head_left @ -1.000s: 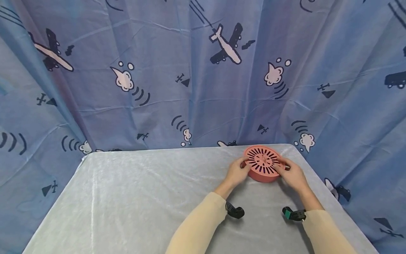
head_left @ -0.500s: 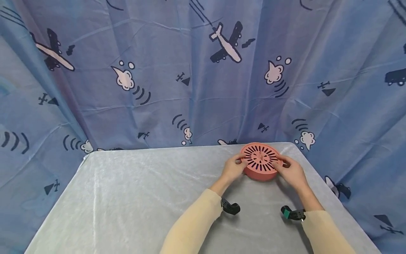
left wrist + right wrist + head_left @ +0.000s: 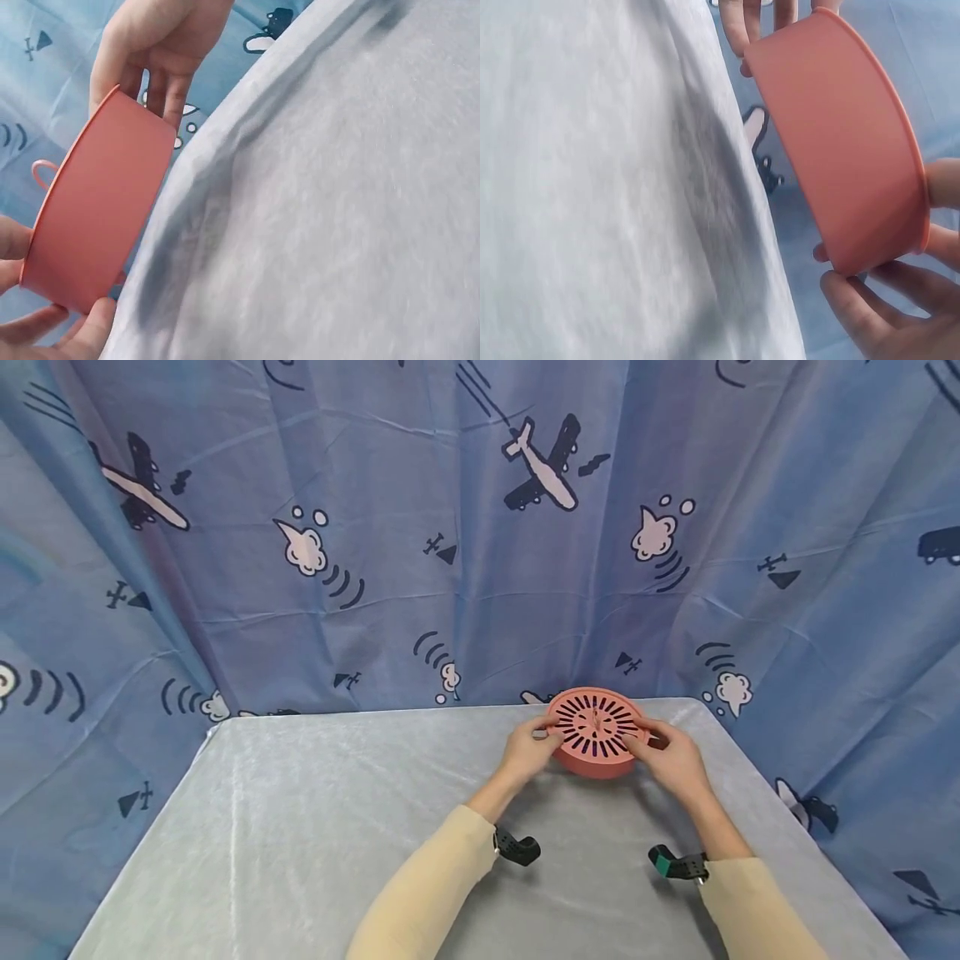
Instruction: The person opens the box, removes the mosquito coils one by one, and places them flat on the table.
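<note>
A round, coral-coloured mosquito coil holder (image 3: pixel 594 766), with a slotted lid and a small wire loop (image 3: pixel 43 174) at its centre, is held above the far right part of the table. My left hand (image 3: pixel 527 750) grips its left rim, thumb on the lid side and other fingers around the side wall. On the opposite side, my right hand (image 3: pixel 674 762) pinches the rim the same way. The right wrist view shows the smooth side wall (image 3: pixel 840 142) and a gap between the holder and the table edge, with right-hand fingers (image 3: pixel 855 307) under its lower edge.
A pale grey cloth covers the table (image 3: pixel 337 827). Behind it hangs a blue curtain (image 3: pixel 390 552) printed with planes and clouds, close to the table's back edge. Black wrist straps with camera mounts (image 3: pixel 517 847) sit on both wrists.
Both hands have carried the mosquito coil holder to the left and slightly up in the head view. The grip on both sides stays the same.
</note>
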Available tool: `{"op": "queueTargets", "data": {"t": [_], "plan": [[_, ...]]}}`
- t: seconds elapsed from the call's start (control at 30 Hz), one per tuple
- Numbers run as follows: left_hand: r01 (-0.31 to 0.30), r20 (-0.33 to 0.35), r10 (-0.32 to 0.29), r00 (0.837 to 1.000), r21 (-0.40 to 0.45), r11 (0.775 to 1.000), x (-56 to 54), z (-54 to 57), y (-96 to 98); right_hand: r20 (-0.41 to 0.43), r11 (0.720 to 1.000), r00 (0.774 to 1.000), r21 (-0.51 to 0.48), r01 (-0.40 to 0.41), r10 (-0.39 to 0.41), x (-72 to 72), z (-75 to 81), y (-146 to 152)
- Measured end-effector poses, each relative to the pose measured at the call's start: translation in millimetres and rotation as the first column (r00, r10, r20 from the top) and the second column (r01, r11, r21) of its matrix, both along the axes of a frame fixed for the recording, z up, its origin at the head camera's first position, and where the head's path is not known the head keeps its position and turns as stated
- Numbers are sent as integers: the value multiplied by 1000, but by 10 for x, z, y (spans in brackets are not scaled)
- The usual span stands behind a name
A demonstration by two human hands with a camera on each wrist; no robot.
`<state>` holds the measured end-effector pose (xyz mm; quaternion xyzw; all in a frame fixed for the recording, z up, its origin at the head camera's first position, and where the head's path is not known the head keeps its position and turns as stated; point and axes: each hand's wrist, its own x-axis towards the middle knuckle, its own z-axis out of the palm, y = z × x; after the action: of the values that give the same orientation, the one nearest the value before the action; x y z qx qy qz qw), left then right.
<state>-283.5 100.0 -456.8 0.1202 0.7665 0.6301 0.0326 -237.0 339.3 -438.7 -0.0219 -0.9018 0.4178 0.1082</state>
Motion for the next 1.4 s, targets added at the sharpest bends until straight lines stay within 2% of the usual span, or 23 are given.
{"op": "queueTargets", "data": {"t": [0.3, 0.5, 0.7, 1.17, 1.4], "plan": [[17, 14, -18, 1000, 49, 999, 50, 91, -284, -15, 999, 1000, -33, -24, 23, 8, 90, -250], [-19, -17, 19, 1000, 27, 999, 112, 204, -512, -27, 996, 999, -78, -48, 46, 23, 161, -466], [-36, -6, 36, 999, 36, 999, 204, 277, -726, -39, 993, 997, -97, -65, 62, 31, 185, -661], [-59, -8, 60, 998, 64, 996, 328, 315, -1241, -64, 982, 991, -145, -124, 115, 35, 227, -1143], [-95, 13, 95, 995, 70, 993, 413, 311, -1496, -27, 969, 990, -202, -141, 138, 52, 197, -1389]]}}
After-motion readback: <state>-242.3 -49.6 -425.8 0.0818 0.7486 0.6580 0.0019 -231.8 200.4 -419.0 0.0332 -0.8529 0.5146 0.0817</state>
